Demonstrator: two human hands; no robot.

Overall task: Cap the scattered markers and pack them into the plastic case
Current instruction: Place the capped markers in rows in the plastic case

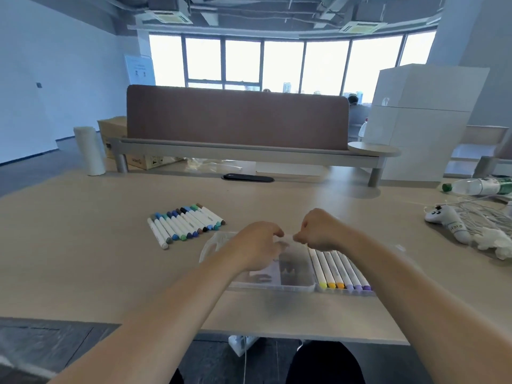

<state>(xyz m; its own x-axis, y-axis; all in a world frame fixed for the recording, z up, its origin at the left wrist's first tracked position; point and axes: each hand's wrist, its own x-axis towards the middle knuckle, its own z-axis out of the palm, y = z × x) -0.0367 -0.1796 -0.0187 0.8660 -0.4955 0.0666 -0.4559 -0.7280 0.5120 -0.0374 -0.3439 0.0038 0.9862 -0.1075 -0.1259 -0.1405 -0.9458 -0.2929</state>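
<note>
At the left of the frame, a row of markers (185, 225) is laid side by side on the worktop (83, 259), with each long axis running from upper left to lower right. Just to the right of this row and a little lower, the plastic case (277, 286) is placed open near the front edge. Its left part is seen without markers, under the left hand (257, 245). Above the case the right hand (321, 231) is held close to the left one. The grip of both hands is closed: the fingers are curled, and a pale marker (288, 237) appears to be pinched between them, though this spot is blurred. In the right part of the case the packed markers (340, 270) are lined up, coloured ends toward the near edge. The loose row is judged nearer to the left hand, with free worktop between. At the far right a bottle (476, 186), a toy (446, 221) and cables (476, 214) are lying well apart from the case.
</note>
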